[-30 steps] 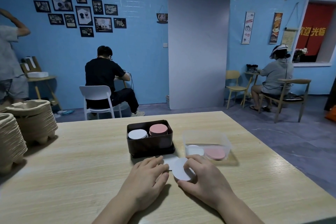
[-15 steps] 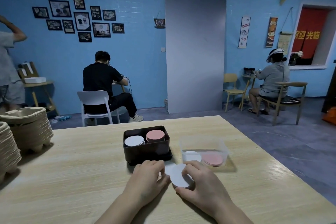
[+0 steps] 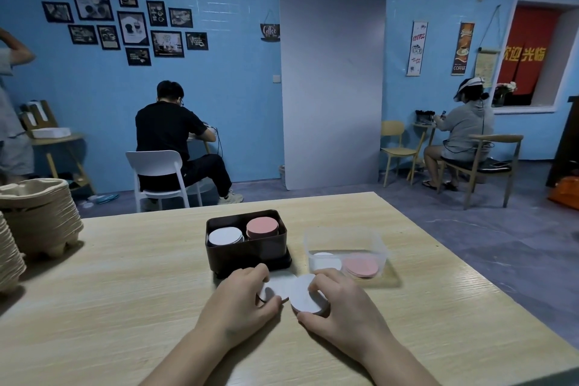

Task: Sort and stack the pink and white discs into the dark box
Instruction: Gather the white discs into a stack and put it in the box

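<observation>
The person's right hand [image 3: 344, 307] grips a white disc [image 3: 304, 298] by its edge, thumb near and fingers far. The left hand [image 3: 241, 304], close beside it, curls its fingers over a second white disc [image 3: 277, 287]. Both discs lie low on the table [image 3: 125, 291] and overlap a little. Just behind the hands stands the dark box [image 3: 247, 255], with a white stack [image 3: 225, 236] on its left side and a pink stack [image 3: 262, 226] on its right. To the right of the box is a clear tub [image 3: 344, 240] holding pink discs [image 3: 362, 266] and one white one. Paper trays [image 3: 44, 219] are piled at the table's far left.
</observation>
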A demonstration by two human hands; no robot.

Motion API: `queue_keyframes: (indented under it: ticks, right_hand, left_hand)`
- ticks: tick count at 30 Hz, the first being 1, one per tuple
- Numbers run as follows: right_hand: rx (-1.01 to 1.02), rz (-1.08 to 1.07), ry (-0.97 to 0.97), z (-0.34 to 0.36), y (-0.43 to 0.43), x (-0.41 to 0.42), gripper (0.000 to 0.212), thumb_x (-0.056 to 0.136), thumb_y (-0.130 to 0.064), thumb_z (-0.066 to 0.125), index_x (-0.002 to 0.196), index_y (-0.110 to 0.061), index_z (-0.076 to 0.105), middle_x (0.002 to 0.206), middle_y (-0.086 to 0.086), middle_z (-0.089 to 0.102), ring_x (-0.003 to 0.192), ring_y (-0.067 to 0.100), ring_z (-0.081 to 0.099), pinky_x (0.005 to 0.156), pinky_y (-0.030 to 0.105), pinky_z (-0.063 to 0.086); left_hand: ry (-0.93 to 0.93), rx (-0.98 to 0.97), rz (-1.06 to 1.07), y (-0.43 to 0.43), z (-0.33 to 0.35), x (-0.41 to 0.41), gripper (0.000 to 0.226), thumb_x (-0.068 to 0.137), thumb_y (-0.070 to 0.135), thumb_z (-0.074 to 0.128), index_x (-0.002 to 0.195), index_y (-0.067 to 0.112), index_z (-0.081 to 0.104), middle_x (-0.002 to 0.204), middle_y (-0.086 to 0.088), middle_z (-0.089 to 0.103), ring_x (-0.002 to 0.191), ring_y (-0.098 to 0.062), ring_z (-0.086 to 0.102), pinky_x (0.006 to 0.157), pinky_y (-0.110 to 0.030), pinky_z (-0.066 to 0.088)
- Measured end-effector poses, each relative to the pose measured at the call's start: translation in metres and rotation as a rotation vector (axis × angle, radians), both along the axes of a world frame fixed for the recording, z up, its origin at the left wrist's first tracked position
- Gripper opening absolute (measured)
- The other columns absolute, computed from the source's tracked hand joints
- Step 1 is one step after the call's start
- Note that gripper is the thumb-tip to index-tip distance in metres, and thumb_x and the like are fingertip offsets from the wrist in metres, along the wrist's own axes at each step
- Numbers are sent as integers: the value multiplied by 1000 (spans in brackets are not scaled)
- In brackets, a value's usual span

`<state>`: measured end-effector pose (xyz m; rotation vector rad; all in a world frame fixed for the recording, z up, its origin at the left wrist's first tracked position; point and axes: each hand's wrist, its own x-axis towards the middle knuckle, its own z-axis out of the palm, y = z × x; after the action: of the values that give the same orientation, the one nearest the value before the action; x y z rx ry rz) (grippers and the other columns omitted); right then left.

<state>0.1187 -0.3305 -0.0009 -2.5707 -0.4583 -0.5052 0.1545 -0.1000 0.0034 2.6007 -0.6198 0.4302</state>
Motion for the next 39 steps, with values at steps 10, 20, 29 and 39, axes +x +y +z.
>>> queue_keyframes:
  ticks: [10,20,29,39]
  right_hand:
    - [-29,33,-10,2,2,-4,36,75,-60,62,90,-30,51,112,-22,54,104,4,48,85,24,45]
    - [-102,168,26,12,24,7,42,77,-62,67,97,-28,53,129,-17,55,124,7,48,97,26,44]
    - [-75,318,-30,2,71,24,50,82,-55,70,125,-35,54,144,-12,51,132,5,44,108,22,39]
    - [5,315,-57,1,66,22,36,81,-59,73,97,-31,55,137,-16,53,129,0,46,101,8,31]
  left_hand:
    - [-104,-34,-44,42,-4,-15,27,83,58,59,93,37,46,89,24,52,81,-1,51,69,-26,48]
    - [-301,-122,-109,72,-2,-23,28,84,45,72,94,25,56,115,12,69,111,-3,64,83,-20,53]
    - [-240,-67,-169,79,-13,-18,30,89,51,66,101,27,53,131,5,66,119,-5,58,88,-13,46]
    - [-138,-171,-158,80,-17,-14,44,81,55,69,118,37,52,135,21,62,113,2,61,88,-20,53]
